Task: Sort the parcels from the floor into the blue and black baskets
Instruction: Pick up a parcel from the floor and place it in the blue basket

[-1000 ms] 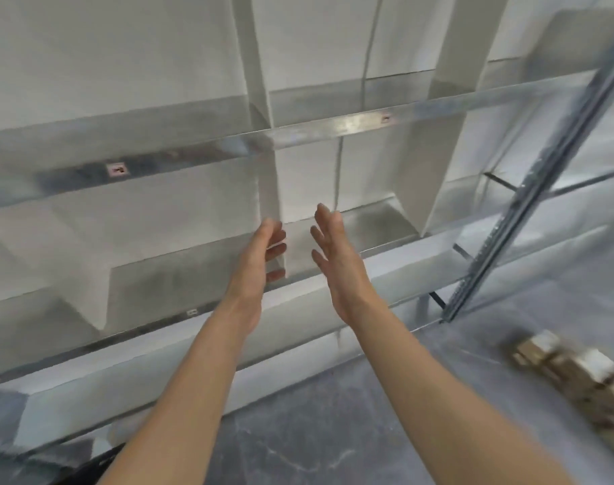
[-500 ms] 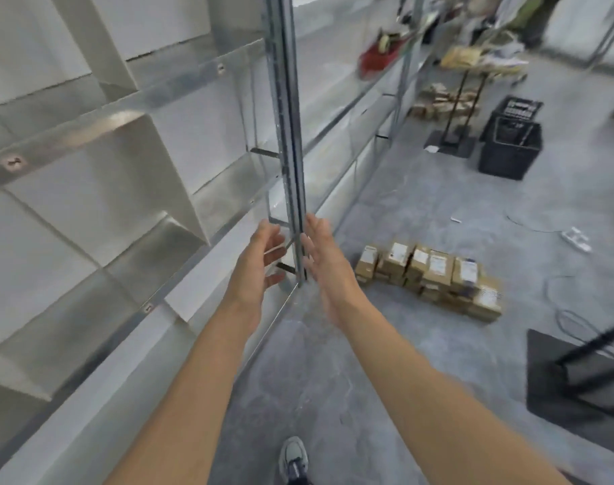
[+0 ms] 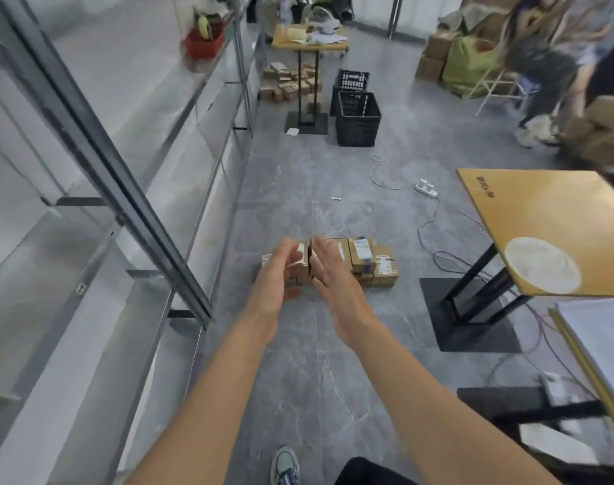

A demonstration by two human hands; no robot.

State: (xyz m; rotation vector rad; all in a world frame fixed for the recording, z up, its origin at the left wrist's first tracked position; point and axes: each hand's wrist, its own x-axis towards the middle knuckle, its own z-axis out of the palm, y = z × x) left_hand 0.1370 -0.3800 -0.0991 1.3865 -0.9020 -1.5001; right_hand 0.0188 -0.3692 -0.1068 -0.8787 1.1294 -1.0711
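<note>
A row of small cardboard parcels [image 3: 372, 262] with white labels lies on the grey floor ahead of me. My left hand [image 3: 275, 274] and my right hand [image 3: 331, 271] are stretched out in front, palms facing each other, fingers straight, holding nothing. They overlap the left part of the parcel row in the picture but stay well above the floor. A black basket [image 3: 358, 119] stands farther down the aisle, with a second black crate [image 3: 352, 80] behind it. No blue basket is in view.
Metal shelving [image 3: 130, 190] runs along the left. A wooden-topped table [image 3: 550, 222] on a black stand is at the right, with cables and a power strip [image 3: 427, 189] on the floor. More parcels [image 3: 288, 84] lie under a far table. A person [image 3: 557, 75] bends at the upper right.
My view has swung from the shelving to the aisle floor. The parcel row is now straight ahead behind my outstretched hands, which keep the same open pose.
</note>
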